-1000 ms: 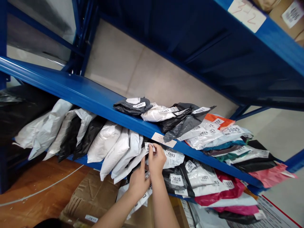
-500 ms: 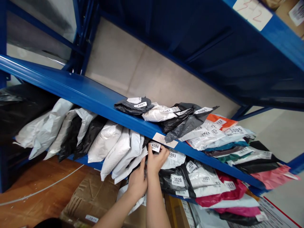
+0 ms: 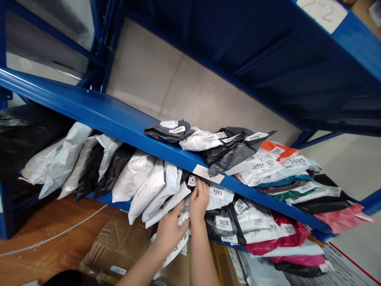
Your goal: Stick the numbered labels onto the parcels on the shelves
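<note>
Label [image 3: 192,180] with a number beginning 400 sits on something dark and mostly hidden on the lower shelf, just under the blue beam [image 3: 166,155], its last digit covered by the right hand [image 3: 200,201]. That hand's fingers are bunched narrow at the label's edge; whether they press or pinch it, I cannot tell. Lower and just beside it, the left hand [image 3: 169,229] holds a white label strip [image 3: 181,245] between thumb and forefinger, the printed strip hanging down between the forearms. White bags [image 3: 147,194] lean in a row to the left; to the right lie a pale bag [image 3: 223,200] marked 4003 and, below it, a black bag [image 3: 212,222] marked 3020. On the shelf above rests a dark folded bag [image 3: 159,132] marked 4005, while a cardboard box [image 3: 113,242] stands underneath
</note>
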Demonstrator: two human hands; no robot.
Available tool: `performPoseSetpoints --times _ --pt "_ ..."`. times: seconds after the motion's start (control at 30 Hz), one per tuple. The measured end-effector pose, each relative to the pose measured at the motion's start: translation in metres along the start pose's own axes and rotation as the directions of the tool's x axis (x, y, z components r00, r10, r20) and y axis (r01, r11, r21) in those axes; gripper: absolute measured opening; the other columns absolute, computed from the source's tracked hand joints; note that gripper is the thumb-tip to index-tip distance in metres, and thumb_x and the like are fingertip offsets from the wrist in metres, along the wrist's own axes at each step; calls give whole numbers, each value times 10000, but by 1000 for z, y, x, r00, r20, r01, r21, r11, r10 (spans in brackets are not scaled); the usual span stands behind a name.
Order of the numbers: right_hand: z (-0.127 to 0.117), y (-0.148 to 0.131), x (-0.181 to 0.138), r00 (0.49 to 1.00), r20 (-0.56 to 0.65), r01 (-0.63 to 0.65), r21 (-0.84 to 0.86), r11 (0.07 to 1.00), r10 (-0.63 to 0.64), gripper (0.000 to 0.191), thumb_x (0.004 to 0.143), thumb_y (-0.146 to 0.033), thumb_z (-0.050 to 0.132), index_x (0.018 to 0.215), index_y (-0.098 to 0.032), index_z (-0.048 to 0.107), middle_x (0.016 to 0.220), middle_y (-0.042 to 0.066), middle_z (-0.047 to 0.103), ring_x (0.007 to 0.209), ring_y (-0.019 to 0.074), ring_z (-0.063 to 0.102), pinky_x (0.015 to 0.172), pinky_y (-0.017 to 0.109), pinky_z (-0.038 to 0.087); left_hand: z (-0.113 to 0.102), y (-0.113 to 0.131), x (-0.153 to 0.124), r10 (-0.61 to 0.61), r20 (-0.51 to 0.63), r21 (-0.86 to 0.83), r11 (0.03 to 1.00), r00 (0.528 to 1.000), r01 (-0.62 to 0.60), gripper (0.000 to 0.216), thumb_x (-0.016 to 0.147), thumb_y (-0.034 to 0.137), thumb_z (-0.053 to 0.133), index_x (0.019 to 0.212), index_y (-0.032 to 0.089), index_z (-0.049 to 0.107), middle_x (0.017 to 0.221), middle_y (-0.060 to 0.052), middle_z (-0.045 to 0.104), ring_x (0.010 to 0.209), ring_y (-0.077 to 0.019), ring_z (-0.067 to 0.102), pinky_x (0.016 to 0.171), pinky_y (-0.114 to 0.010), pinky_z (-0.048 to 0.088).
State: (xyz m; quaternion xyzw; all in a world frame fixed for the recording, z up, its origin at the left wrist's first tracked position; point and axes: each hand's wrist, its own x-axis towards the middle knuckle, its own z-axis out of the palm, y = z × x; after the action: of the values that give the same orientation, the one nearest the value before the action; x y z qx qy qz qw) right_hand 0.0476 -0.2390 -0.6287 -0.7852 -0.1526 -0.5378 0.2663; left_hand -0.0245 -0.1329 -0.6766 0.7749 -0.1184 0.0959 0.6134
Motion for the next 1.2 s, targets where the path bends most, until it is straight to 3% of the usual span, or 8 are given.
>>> performPoseSetpoints --times 0.1,0.17,0.27,0.37,0.57,0.73,0.97,1.2 --pt "-25 -7 -14 993 -61 -99 65 993 103 275 887 -296 484 1045 -154 660 1088 171 657 1041 281 594 906 492 473 -5 -4 -10 -12 -84 -304 953 996 -14 186 791 358 593 871 223 694 858 -45 735 818 -220 664 745 -297 476" --pt "-43 -17 -26 974 93 -224 246 943 208 288 883 -345 501 1016 -157 675 1050 163 677 984 271 633 846 447 523 -3 -5 -12 -128 -159 -565 825 979 16 250 771 445 624 691 208 613 630 1 675 587 -157 608 578 -248 455" --pt "-58 -33 -39 828 476 -496 375 783 296 298 821 -405 597 975 -164 681 842 109 714 709 221 675 600 327 564 5 -4 -8 -288 -158 -817 576 944 39 348 715 493 684 654 196 513 500 62 558 437 -91 480 477 -204 386" --pt "-59 -40 -37 774 497 -585 322 744 393 281 749 -385 683 919 -162 674 769 77 708 608 191 649 539 292 539 15 2 -1 -332 -93 -921 387 938 46 325 694 442 732 813 181 580 623 44 632 513 -90 542 553 -208 427" --pt "-48 -41 -4 893 435 -197 149 969 115 120 837 -293 587 854 -213 674 800 43 682 734 196 619 661 323 511 31 19 14 -506 4 -995 86 863 54 464 490 413 861 756 139 597 621 4 663 566 -112 589 574 -214 438" --pt "-40 -39 19 841 514 138 95 986 -168 179 865 -188 512 815 -222 679 799 55 663 818 222 565 719 350 488 36 27 26 -574 -27 -998 62 818 11 411 560 430 821 757 149 595 591 17 646 562 -118 594 561 -219 442" --pt "-32 -24 24 799 597 144 -70 987 -74 150 851 -184 527 789 -244 649 773 20 663 777 219 572 659 319 433 33 31 31 -591 67 -995 18 804 96 114 722 148 680 817 116 627 673 -57 684 652 -209 669 668 -331 522" --pt "-25 -20 8 869 492 79 -36 996 -51 172 871 -246 515 781 -223 658 790 50 619 813 226 550 719 347 467 30 32 34 -585 60 -995 30 809 96 108 874 238 555 860 140 597 764 -69 694 759 -218 687 772 -339 522"
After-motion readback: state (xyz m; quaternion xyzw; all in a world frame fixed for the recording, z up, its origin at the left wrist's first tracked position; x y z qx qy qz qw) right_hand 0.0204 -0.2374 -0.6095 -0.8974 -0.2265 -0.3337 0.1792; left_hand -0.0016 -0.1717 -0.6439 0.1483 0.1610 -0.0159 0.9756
